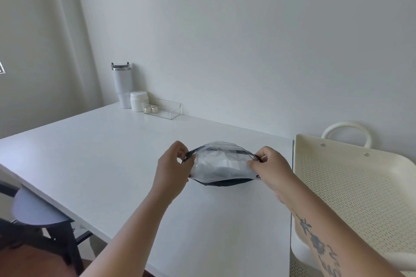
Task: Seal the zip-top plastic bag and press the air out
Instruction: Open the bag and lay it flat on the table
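Bag (221, 167), puffy with air, is pinched at each end of its zip by the left hand (173, 167) and right hand (270, 167) above the surface (112, 153), so sealing seems barely begun.

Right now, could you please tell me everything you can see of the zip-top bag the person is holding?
The zip-top bag is clear, crinkled plastic with a dark strip along its far top edge and something dark at its near underside. It bulges, seemingly with air, and pale contents show through dimly. It lies lengthwise, left to right, low over the white table. The left hand pinches its left end and the right hand its right end. Whether the zip is shut cannot be told.
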